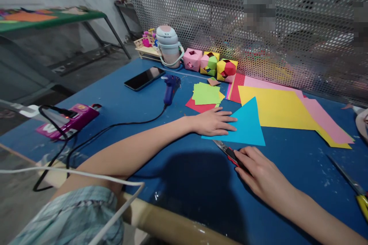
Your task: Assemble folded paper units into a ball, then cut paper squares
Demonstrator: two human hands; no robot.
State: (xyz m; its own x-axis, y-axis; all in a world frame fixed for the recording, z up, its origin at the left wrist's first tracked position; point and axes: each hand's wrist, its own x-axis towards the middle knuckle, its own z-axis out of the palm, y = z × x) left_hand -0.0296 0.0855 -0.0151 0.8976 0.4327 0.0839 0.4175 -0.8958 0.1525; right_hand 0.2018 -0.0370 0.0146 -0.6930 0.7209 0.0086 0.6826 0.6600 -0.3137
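Observation:
My left hand [215, 121] lies flat with spread fingers on a blue paper triangle [249, 124], pressing its left part against the table. In my right hand [257, 168] is a utility knife [228, 153] with a red and black handle. Its blade points up and left, close to the triangle's lower edge; whether it touches the paper I cannot tell. Just beyond my left hand sit small green paper squares [206, 93], with a red paper piece [198, 105] partly under them.
Yellow sheets [278, 109] and pink sheets [324, 116] lie to the right, scissors [356, 189] at the right edge. Folded paper cubes [192, 60], a bottle [169, 48], a phone [144, 78] and a glue gun [171, 89] stand or lie behind. Its cord runs toward a purple power strip [69, 121].

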